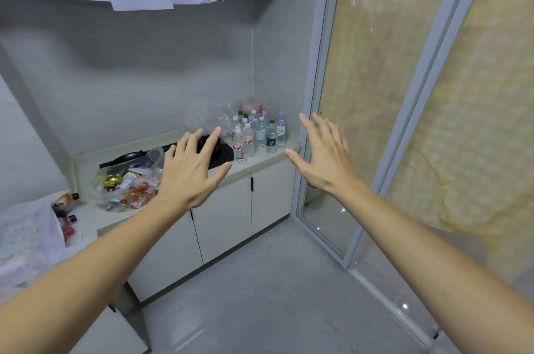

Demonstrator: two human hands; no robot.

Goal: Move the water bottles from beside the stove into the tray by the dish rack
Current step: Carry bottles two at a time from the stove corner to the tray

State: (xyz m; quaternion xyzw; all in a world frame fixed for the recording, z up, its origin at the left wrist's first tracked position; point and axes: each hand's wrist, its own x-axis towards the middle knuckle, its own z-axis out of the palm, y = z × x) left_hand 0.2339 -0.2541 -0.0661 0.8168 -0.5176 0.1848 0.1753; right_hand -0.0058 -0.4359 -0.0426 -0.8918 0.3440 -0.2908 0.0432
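Several clear water bottles [257, 134] with white, green and blue caps stand clustered at the right end of the counter [268, 155], just right of the black stove [224, 153]. My left hand [189, 170] is raised in front of the stove, fingers spread, holding nothing. My right hand [323, 155] hovers to the right of the bottles, past the counter's end, also spread and empty. Both hands are apart from the bottles. No tray or dish rack is in view.
A clear plastic bag of packaged food [130, 183] lies on the counter left of the stove, with a dark pan [130, 156] behind it. A white bag with bottles [37, 223] sits at far left. A glass sliding door [361, 111] stands right of the counter.
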